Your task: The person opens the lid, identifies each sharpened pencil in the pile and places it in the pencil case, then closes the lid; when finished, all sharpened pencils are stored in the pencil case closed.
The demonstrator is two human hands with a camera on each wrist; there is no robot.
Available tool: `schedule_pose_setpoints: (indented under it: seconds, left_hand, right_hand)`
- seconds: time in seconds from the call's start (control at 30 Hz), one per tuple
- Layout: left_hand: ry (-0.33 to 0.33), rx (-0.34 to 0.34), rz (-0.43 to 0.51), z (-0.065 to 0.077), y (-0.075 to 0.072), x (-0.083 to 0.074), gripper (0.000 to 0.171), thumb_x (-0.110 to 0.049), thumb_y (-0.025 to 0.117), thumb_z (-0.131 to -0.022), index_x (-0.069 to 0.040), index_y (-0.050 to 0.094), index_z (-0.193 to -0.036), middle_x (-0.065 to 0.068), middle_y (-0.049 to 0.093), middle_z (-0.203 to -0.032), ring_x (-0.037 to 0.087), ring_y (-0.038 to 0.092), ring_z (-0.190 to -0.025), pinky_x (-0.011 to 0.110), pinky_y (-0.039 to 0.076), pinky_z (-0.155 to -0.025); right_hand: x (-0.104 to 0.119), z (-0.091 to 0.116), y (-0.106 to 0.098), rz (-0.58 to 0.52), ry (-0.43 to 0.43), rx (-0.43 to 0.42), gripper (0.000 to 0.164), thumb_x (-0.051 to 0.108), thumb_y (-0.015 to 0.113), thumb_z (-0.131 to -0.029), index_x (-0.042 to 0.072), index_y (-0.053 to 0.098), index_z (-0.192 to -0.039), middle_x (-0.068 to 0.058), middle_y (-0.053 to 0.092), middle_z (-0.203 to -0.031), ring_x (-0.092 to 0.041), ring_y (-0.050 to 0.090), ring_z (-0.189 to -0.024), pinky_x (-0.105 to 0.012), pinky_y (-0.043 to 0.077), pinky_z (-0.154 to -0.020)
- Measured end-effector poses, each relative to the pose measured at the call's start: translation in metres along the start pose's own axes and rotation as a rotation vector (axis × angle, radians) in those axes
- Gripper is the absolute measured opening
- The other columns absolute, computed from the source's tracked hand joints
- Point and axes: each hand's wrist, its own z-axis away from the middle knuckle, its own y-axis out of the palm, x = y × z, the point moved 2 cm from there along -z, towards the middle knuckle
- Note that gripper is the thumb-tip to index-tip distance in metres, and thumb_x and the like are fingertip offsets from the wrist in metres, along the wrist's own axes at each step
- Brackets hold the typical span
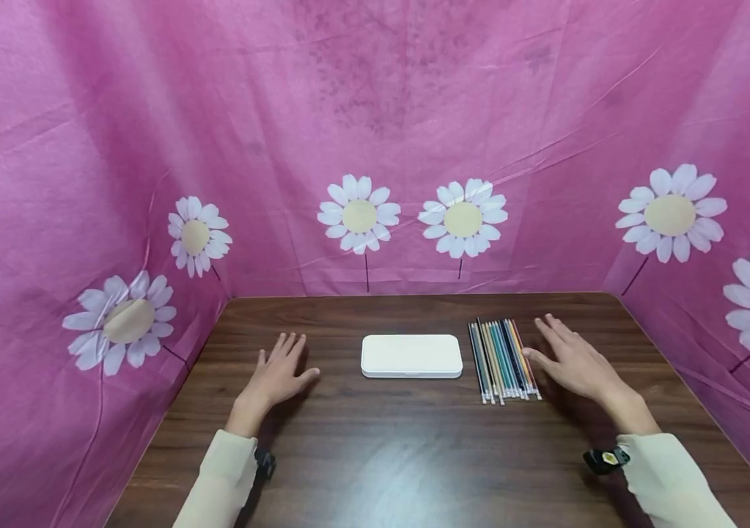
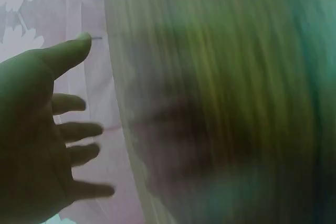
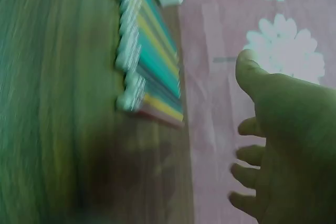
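A white, rounded pencil case (image 1: 411,356) lies closed near the middle of the table. Just right of it, a row of several pencils (image 1: 503,361) in different colours lies side by side, eraser ends towards me. My left hand (image 1: 277,375) is to the left of the case, fingers spread and holding nothing. On the other side, my right hand (image 1: 572,359) has its thumb close to the pencils' right edge, its fingers extended and nothing in its grasp. Both palms show bare in the wrist views, where the pencils (image 3: 152,51) appear blurred beside the right hand.
The brown wooden table (image 1: 361,455) reflects light at its front. A pink cloth (image 1: 401,95) printed with white daisies hangs behind it and along both sides. Dark bands with small devices (image 1: 607,460) sit at the wrists, by the cream sleeves.
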Motion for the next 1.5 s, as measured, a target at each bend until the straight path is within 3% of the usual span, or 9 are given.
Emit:
schedule_pose_setpoints:
  seconds: [0.1,0.2,0.4,0.6,0.87,1.03,1.23,1.5]
  left_hand:
    - [0.053,0.0,0.043,-0.002,0.003,-0.012,0.074,-0.037,0.067,-0.105,0.002,0.041,-0.162,0.024,0.041,-0.168,0.043,0.036,-0.157,0.068,0.03,-0.126]
    - [0.107,-0.017,0.059,-0.005,0.005,-0.029,0.066,-0.032,0.07,-0.103,0.001,0.05,-0.157,0.021,0.052,-0.161,0.039,0.05,-0.149,0.058,0.042,-0.122]
    - [0.225,-0.065,0.047,-0.014,0.015,-0.066,0.056,-0.029,0.07,-0.103,-0.002,0.06,-0.15,0.016,0.062,-0.153,0.033,0.059,-0.142,0.052,0.049,-0.117]
    - [0.347,-0.104,-0.009,-0.026,0.024,-0.101,0.059,-0.032,0.072,-0.1,-0.003,0.06,-0.15,0.016,0.063,-0.151,0.032,0.061,-0.14,0.05,0.053,-0.113]
    - [0.39,-0.061,-0.068,-0.042,0.037,-0.129,0.07,-0.038,0.074,-0.098,-0.002,0.054,-0.154,0.014,0.053,-0.162,0.032,0.048,-0.152,0.045,0.042,-0.125]
    - [0.376,-0.003,-0.117,-0.052,0.043,-0.138,0.08,-0.04,0.079,-0.092,-0.002,0.051,-0.157,0.016,0.047,-0.166,0.035,0.041,-0.157,0.049,0.035,-0.129]
    - [0.36,0.035,-0.198,-0.06,0.046,-0.144,0.082,-0.038,0.082,-0.087,-0.004,0.053,-0.156,0.016,0.049,-0.165,0.034,0.043,-0.156,0.051,0.038,-0.127]
    - [0.357,0.014,-0.244,-0.064,0.043,-0.143,0.088,-0.041,0.085,-0.082,-0.001,0.054,-0.154,0.012,0.056,-0.16,0.03,0.051,-0.15,0.04,0.04,-0.126]
  right_hand:
    - [0.017,-0.006,-0.003,-0.011,-0.017,-0.016,0.076,0.054,0.057,-0.107,0.0,0.047,-0.159,-0.03,0.047,-0.16,-0.055,0.048,-0.144,-0.075,0.044,-0.107]
    - [0.036,-0.012,-0.005,-0.015,-0.054,-0.035,0.065,0.051,0.06,-0.107,0.004,0.059,-0.151,-0.025,0.062,-0.149,-0.051,0.061,-0.132,-0.073,0.052,-0.097]
    - [0.07,-0.027,-0.001,-0.041,-0.191,-0.069,0.036,0.031,0.072,-0.102,0.008,0.076,-0.129,-0.015,0.078,-0.126,-0.04,0.073,-0.118,-0.063,0.057,-0.097]
    - [0.096,-0.044,0.011,-0.072,-0.309,-0.05,0.027,0.021,0.074,-0.1,0.006,0.078,-0.123,-0.009,0.08,-0.119,-0.035,0.075,-0.115,-0.063,0.055,-0.101]
    - [0.122,-0.064,0.032,-0.102,-0.406,-0.005,0.031,0.017,0.075,-0.099,0.002,0.075,-0.126,-0.013,0.077,-0.123,-0.032,0.074,-0.113,-0.054,0.06,-0.097]
    - [0.135,-0.074,0.048,-0.062,-0.446,0.067,0.048,0.023,0.079,-0.095,0.0,0.068,-0.136,-0.017,0.069,-0.139,-0.037,0.065,-0.13,-0.057,0.053,-0.11]
    - [0.143,-0.08,0.06,0.012,-0.401,0.191,0.074,0.034,0.083,-0.091,0.002,0.056,-0.152,-0.024,0.051,-0.16,-0.045,0.05,-0.146,-0.061,0.043,-0.12]
    - [0.151,-0.081,0.066,0.13,-0.409,0.203,0.083,0.04,0.085,-0.085,0.001,0.055,-0.152,-0.022,0.057,-0.155,-0.043,0.055,-0.14,-0.058,0.046,-0.118]
